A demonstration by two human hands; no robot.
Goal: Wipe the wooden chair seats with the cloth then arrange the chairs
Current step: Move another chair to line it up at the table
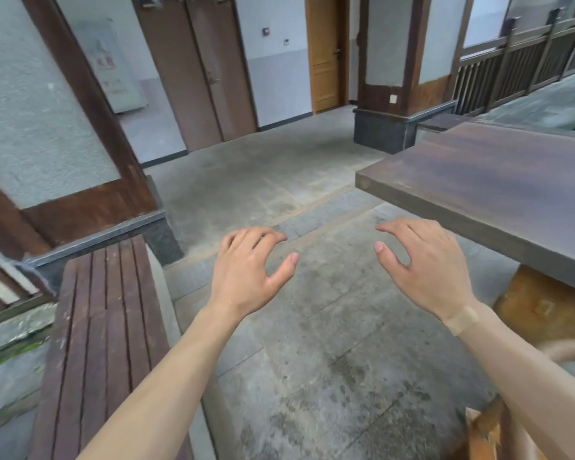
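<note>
Forearms fill the bottom of my view, both bare, both reaching forward over the stone floor (312,343). My left hand (249,270) hangs palm down with fingers loosely curled and spread, holding nothing; my right hand (422,263) matches it, open and empty, a plaster (462,318) across the wrist. No cloth shows anywhere, so I cannot say where it lies.

Only a curved wooden rail (568,351) and a piece of wooden chair (492,429) show at the lower right edge, below and behind my right forearm, mostly cut off. I judge the right hand the nearer one, and reaching it means drawing back and turning right. Its seat is out of view. A slatted bench (107,327) runs lengthwise away from me on the left, just beside my left arm. The table (498,180) juts in from the right, its edge near my right hand. Motion blur softens the background.
</note>
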